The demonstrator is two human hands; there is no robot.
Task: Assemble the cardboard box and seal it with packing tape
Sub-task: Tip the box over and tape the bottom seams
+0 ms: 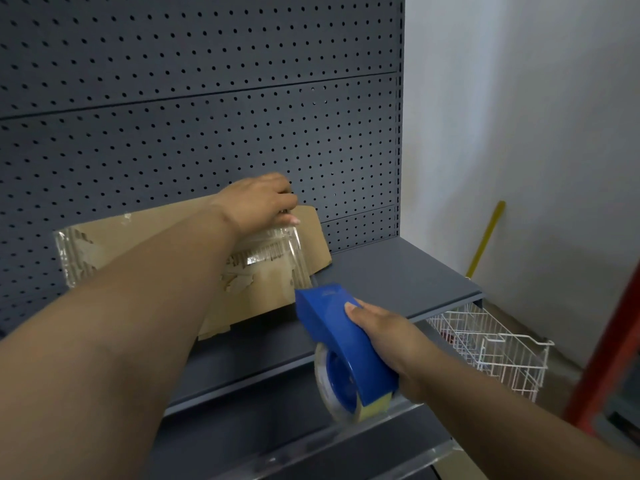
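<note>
One strip of clear tape (pixel 277 251) is stretched from the cardboard box (pixel 145 237), which lies on the grey shelf (pixel 398 271) against the pegboard (pixel 207 98), down to the blue tape dispenser (pixel 336 327). The strip's far end is pinned to the cardboard by the closed fingers of the left hand (pixel 259 202); the dispenser is gripped by the right hand (pixel 384 337). Sealing is judged to be under way: older torn tape is seen, and cutting and pressing down remain. Whether the box is fully assembled cannot be told. Faint print under the tape is unreadable; no brand can be made out.
</note>
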